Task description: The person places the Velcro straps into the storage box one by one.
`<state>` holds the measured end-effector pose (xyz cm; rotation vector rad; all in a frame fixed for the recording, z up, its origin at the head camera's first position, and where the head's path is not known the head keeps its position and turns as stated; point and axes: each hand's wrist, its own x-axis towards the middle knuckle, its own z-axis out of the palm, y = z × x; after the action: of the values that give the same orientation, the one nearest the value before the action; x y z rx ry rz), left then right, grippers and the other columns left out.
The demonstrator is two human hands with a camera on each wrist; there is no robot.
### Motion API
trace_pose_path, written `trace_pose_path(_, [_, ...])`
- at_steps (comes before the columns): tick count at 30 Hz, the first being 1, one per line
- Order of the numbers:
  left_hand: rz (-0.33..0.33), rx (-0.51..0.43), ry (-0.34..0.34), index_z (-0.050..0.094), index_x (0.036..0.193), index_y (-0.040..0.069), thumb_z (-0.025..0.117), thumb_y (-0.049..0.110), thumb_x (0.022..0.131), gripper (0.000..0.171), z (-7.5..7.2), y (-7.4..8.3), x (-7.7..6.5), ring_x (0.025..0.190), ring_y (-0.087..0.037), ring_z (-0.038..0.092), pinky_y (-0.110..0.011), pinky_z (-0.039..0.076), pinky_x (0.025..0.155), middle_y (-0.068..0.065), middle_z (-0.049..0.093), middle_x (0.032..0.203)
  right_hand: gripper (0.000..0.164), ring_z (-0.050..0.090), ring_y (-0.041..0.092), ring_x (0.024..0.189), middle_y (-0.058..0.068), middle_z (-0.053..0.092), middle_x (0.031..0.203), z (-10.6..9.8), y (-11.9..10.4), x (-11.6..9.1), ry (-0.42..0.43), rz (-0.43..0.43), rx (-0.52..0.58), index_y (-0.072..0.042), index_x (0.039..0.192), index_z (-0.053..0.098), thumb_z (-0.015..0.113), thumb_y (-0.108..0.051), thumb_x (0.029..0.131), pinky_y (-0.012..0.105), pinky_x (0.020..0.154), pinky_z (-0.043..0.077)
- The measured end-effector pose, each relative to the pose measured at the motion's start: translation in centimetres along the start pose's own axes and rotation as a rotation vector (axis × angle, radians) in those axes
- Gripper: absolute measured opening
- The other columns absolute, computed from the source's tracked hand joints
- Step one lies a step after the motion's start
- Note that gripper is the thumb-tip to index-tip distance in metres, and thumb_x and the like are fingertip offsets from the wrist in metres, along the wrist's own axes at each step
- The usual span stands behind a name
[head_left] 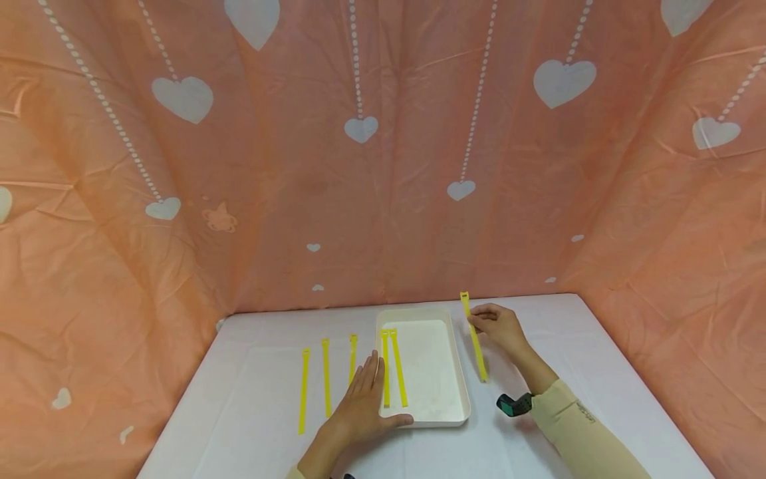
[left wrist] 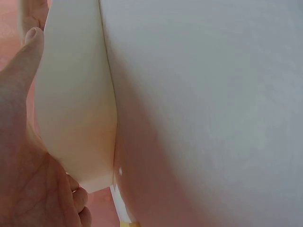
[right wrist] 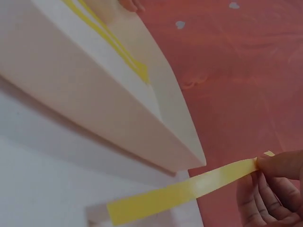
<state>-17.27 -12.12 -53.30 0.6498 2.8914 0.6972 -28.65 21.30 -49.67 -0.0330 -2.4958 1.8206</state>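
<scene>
My right hand (head_left: 498,327) pinches a yellow cable strap (head_left: 475,339) with a slotted head, just right of the white tray (head_left: 466,392). In the right wrist view, thumb and fingers hold that strap (right wrist: 180,196) close to one end, and its flat tail reaches over the table. My left hand (head_left: 362,402) touches the tray's left front corner with straight fingers, thumb along the near rim. Two more yellow straps (head_left: 399,372) lie side by side inside the tray, along its left wall. The left wrist view shows the palm against the tray's outer wall (left wrist: 75,94).
On the white table (head_left: 251,399), left of the tray, several yellow straps (head_left: 304,392) lie in a spaced row, one partly behind the left hand. A pink curtain (head_left: 407,246) with white hearts hangs behind and at both sides. A dark watch (head_left: 513,404) is on the right wrist.
</scene>
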Motion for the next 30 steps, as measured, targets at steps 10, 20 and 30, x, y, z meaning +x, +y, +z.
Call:
trace_pose_path(10, [-0.017, 0.017, -0.008, 0.015, 0.169, -0.006, 0.071, 0.076, 0.089, 0.128, -0.1, 0.1, 0.2, 0.166, -0.037, 0.007, -0.055, 0.014, 0.134, -0.023, 0.004, 0.179, 0.031, 0.076, 0.01, 0.081, 0.007, 0.08, 0.101, 0.7, -2.1, -0.7, -0.022, -0.022, 0.066, 0.006, 0.121, 0.072, 0.079, -0.015, 0.1, 0.044, 0.094, 0.064])
trace_pose_path(20, [-0.019, 0.036, -0.007, 0.015, 0.169, -0.007, 0.07, 0.077, 0.089, 0.128, -0.1, 0.0, 0.2, 0.166, -0.039, 0.008, -0.054, 0.014, 0.134, -0.024, 0.005, 0.179, 0.027, 0.075, 0.013, 0.082, 0.006, 0.077, 0.099, 2.0, -3.1, -1.2, -0.071, -0.018, 0.156, 0.007, 0.121, 0.07, 0.076, -0.009, 0.1, 0.038, 0.089, 0.066])
trace_pose_path(30, [-0.018, 0.025, -0.003, 0.013, 0.168, -0.008, 0.072, 0.075, 0.089, 0.129, -0.2, 0.2, 0.1, 0.165, -0.039, 0.01, -0.055, 0.015, 0.134, -0.025, 0.006, 0.178, 0.028, 0.075, 0.013, 0.081, 0.007, 0.077, 0.096, 3.7, -3.7, -1.8, -0.137, -0.035, 0.238, 0.011, 0.121, 0.067, 0.075, -0.004, 0.1, 0.044, 0.091, 0.065])
